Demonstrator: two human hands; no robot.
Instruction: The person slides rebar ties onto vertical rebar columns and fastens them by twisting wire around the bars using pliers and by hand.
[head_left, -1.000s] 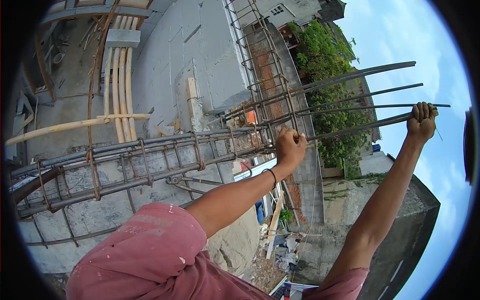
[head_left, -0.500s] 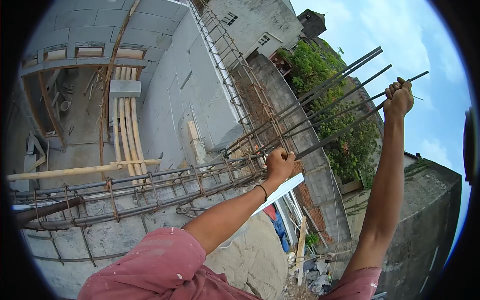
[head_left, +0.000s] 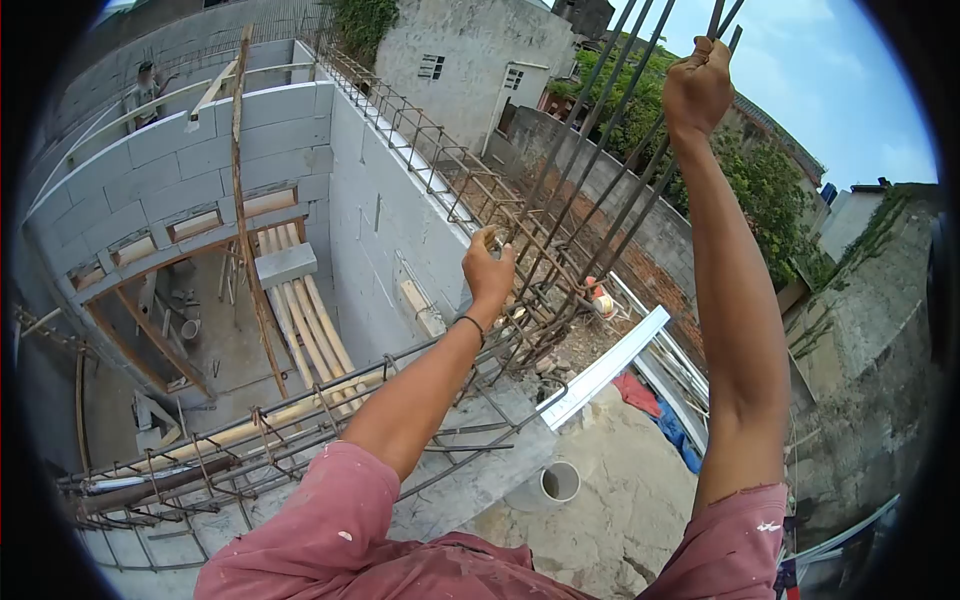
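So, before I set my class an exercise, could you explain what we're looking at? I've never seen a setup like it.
There is no machine here. A camera worn on the head, looking forward and down, shows the wearer's right hand and left hand, both bare. The right is raised and closed around at least one steel rod. The left is lower, near a tied steel cage; whether it grips anything is hard to tell. Beyond, a grey block lies across pale poles, near a block wall.
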